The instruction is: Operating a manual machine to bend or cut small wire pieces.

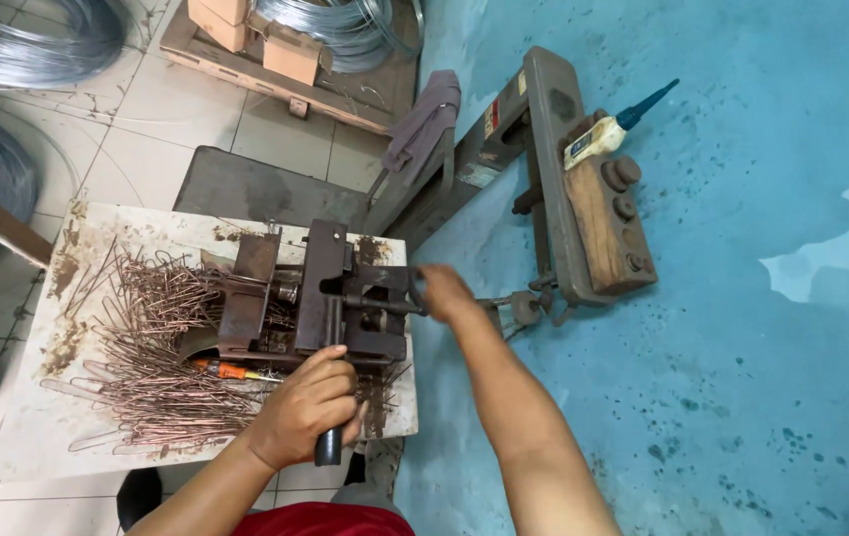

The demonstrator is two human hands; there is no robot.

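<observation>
Bent copper-coloured wire pieces (pixel 161 337) piled on tabletop (pixel 47 437), left of the wire-bending jig (pixel 320 298). Left hand (pixel 305 407) wrapped tight around black lever handle (pixel 329 437); right hand (pixel 444 293) pinching the jig's right end (exact grip unclear). Looks mid-bend; lever wants a steady pull.

A small metal workshop — coils of steel wire (pixel 17 40) lie on the tiled floor (pixel 146 119), a hand-worked bending machine (pixel 320 298) sits on a stained table (pixel 37 437), and bent copper-coloured wire pieces (pixel 151 347) pile beside it.
</observation>
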